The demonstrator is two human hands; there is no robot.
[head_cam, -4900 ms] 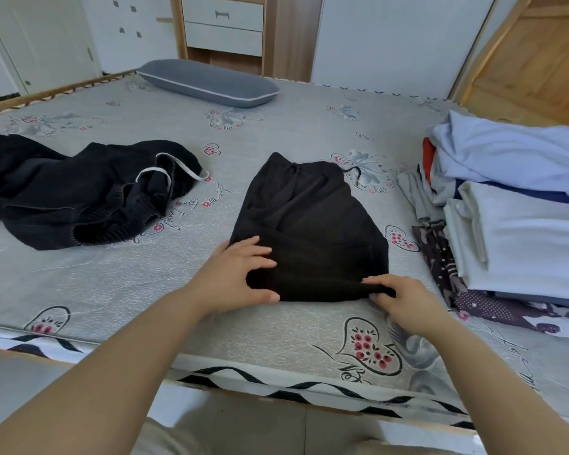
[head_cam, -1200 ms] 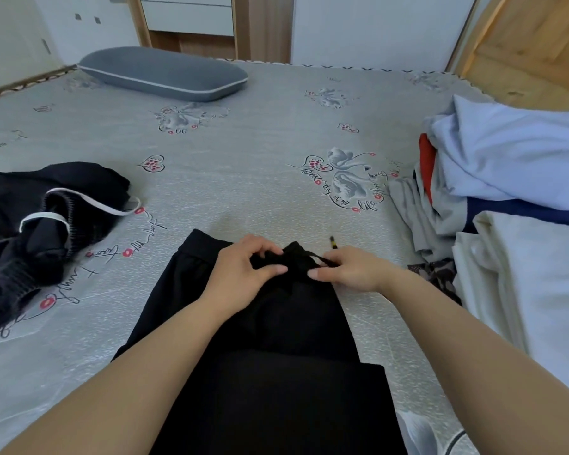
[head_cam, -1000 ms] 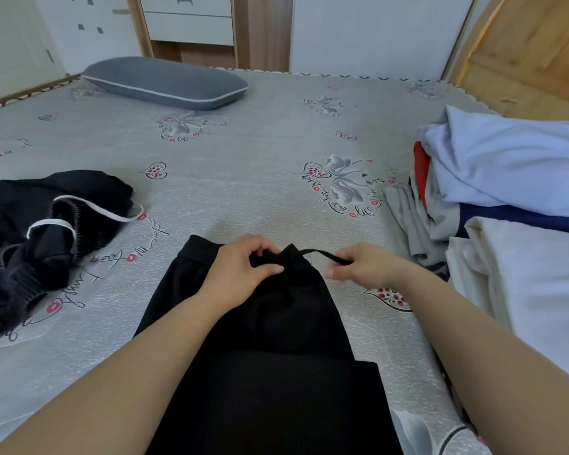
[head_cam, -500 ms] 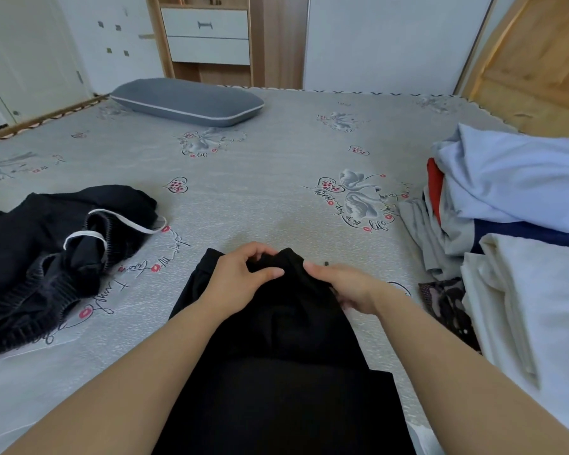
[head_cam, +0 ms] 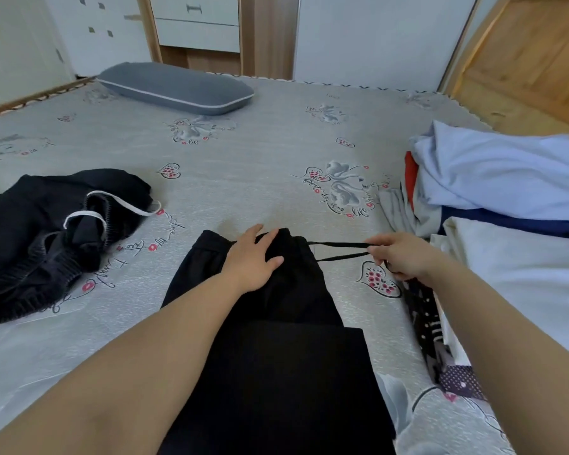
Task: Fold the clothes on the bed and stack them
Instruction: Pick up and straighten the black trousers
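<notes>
Head view: left hand lay flat, fingers spread, pressing waistband of black trousers at near edge of bed. Right hand pinched drawstring, now drawn out taut rightward after lying tucked in half second earlier. Judgement: cord tidying, next fold pending.

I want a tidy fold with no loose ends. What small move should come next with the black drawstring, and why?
Probably tuck the drawstring back over the waistband. The right hand pinches it, stretched taut off the black pants toward the clothes pile, while the left hand presses the waistband flat.
</notes>
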